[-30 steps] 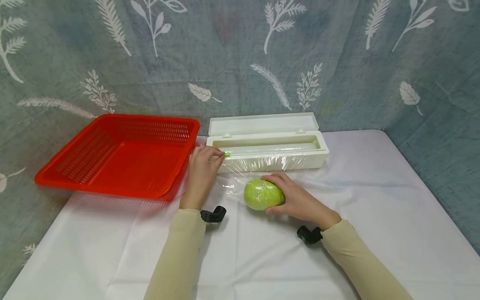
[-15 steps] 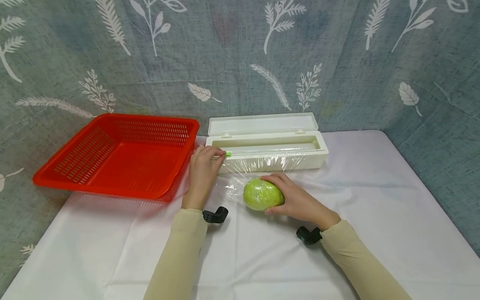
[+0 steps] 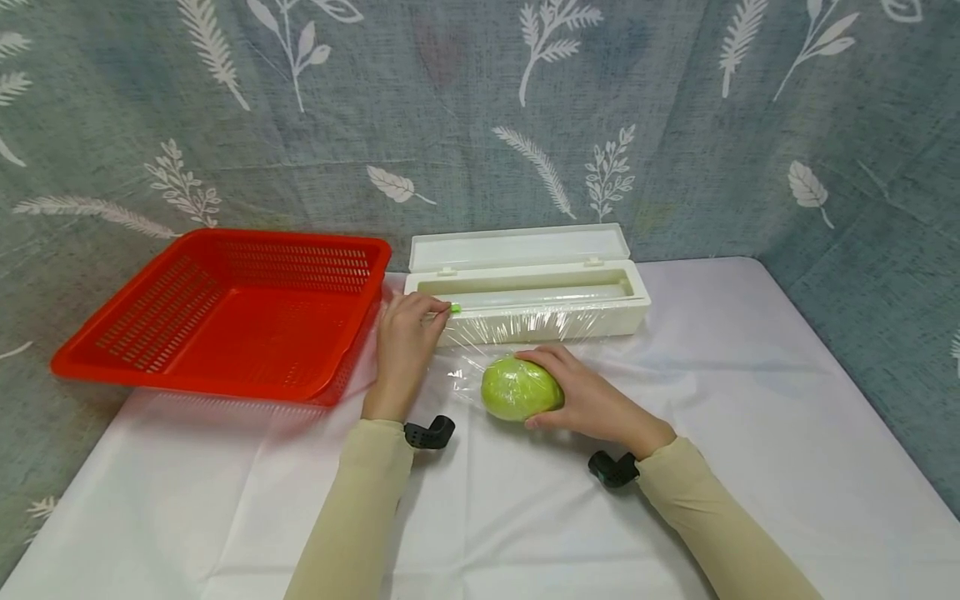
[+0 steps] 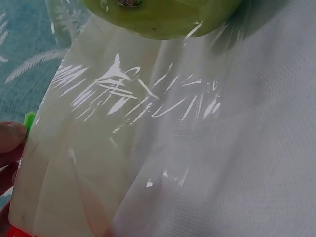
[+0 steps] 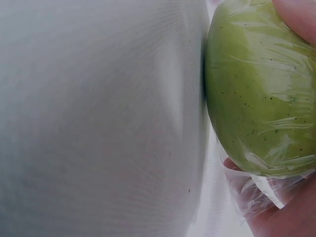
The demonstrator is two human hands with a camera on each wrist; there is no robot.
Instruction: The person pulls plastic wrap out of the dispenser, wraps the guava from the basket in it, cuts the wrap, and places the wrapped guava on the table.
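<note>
My left hand (image 3: 405, 342) pinches a small green slider (image 3: 455, 308) near the left end of the front rim of a white cling film dispenser (image 3: 543, 321). In the left wrist view, fingertips touch this slider (image 4: 29, 119) at the box edge. Clear cling film (image 3: 468, 354) runs from the front of the dispenser down to a large round green fruit (image 3: 517, 389) with dark specks. Film covers the fruit, wrinkled and shiny. My right hand (image 3: 581, 396) grips the fruit from its right side, fingers over the top and thumb below. The fruit's right side is hidden behind the hand.
A red plastic basket (image 3: 352, 379) with slotted walls stands left of the dispenser, close to my left hand. The dispenser's lid (image 3: 517, 247) is raised at the back. A white cloth (image 3: 465, 517) covers the table. A patterned curtain (image 3: 450, 108) hangs behind.
The left hand and green slider have shifted slightly to the right along the dispenser's rim. The right hand keeps its hold on the fruit. The head view has turned slightly.
</note>
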